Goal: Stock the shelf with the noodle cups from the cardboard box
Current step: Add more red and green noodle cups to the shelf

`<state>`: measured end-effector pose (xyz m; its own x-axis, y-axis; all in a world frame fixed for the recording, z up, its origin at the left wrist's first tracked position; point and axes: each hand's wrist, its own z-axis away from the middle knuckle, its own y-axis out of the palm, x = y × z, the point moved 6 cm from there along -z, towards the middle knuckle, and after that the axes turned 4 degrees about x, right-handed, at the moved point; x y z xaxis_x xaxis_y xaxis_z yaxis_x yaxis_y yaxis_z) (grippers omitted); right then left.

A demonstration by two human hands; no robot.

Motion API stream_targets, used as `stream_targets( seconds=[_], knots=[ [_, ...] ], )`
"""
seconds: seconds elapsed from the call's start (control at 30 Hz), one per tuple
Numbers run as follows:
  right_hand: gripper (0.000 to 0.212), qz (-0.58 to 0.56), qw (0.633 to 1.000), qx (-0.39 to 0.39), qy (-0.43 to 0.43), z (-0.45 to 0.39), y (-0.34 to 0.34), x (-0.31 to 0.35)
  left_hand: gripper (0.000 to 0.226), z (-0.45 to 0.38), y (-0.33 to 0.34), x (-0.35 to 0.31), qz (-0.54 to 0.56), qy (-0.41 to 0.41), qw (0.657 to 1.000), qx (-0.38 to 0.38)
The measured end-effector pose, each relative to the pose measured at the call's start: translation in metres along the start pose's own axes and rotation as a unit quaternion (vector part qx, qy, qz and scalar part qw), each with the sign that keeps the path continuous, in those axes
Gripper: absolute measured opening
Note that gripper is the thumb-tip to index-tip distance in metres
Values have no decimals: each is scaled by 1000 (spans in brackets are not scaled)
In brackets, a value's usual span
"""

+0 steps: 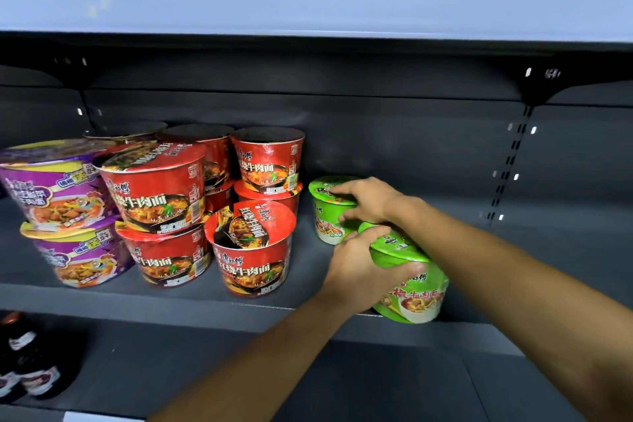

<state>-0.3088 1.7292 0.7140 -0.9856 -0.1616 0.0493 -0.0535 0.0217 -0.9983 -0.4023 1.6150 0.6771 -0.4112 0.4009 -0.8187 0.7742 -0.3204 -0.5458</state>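
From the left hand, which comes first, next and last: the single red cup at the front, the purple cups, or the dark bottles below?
In the head view, measured from the left hand:
1. Single red cup, just to its left on the same shelf.
2. Purple cups, stacked at the shelf's far left.
3. Dark bottles, on the lower shelf, bottom left corner.

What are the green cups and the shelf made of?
Green cups: probably paper or foam under a shiny printed plastic wrap, since light glints off the sides. Shelf: looks like painted metal, matte dark grey, with slotted uprights and brackets.
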Motion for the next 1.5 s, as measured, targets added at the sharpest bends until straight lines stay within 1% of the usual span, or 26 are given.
stream_targets(
  seconds=[0.1,0.23,0.37,0.57,0.7,0.83,0.9,1.0,1.07,1.13,1.2,1.27,1.37,1.5],
  knots=[
    [64,55,998,10,15,-13,0,4,68,4,-11,4,7,-2,1000,-6],
    [58,51,998,20,0,-11,-6,-1,69,8,-27,10,-5,8,1000,-19],
    [56,-32,999,4,-5,0,-9,-12,73,9,-36,18,-14,8,1000,-17],
    [57,-135,991,-18,12,4,-7,-21,75,10,-47,28,12,8,1000,1],
    [62,-187,982,-15,11,4,-5,-24,81,11,-53,36,18,2,1000,0],
    [64,-227,973,-29,20,3,-1,-26,84,13,-58,41,16,-1,1000,-4],
    [62,-248,968,-39,26,3,2,-26,80,14,-61,43,11,-7,1000,-5],
    [64,-294,951,-88,42,6,6,-33,73,16,-63,41,-13,-5,1000,4],
    [64,-275,955,-96,52,10,7,-41,68,18,-64,38,-55,3,998,-3],
    [52,-220,972,-69,56,15,7,-47,67,20,-65,36,-61,11,998,-12],
    [39,-147,986,-59,44,18,4,-51,74,25,-64,34,-45,29,998,-11],
    [35,-85,993,-72,29,18,-2,-50,71,32,-59,31,-10,45,999,7],
    [33,-56,993,-100,15,20,-10,-40,63,41,-48,20,30,75,996,39],
    [30,-20,993,-116,2,16,-16,-22,68,42,-42,12,53,92,993,59]
  ],
)
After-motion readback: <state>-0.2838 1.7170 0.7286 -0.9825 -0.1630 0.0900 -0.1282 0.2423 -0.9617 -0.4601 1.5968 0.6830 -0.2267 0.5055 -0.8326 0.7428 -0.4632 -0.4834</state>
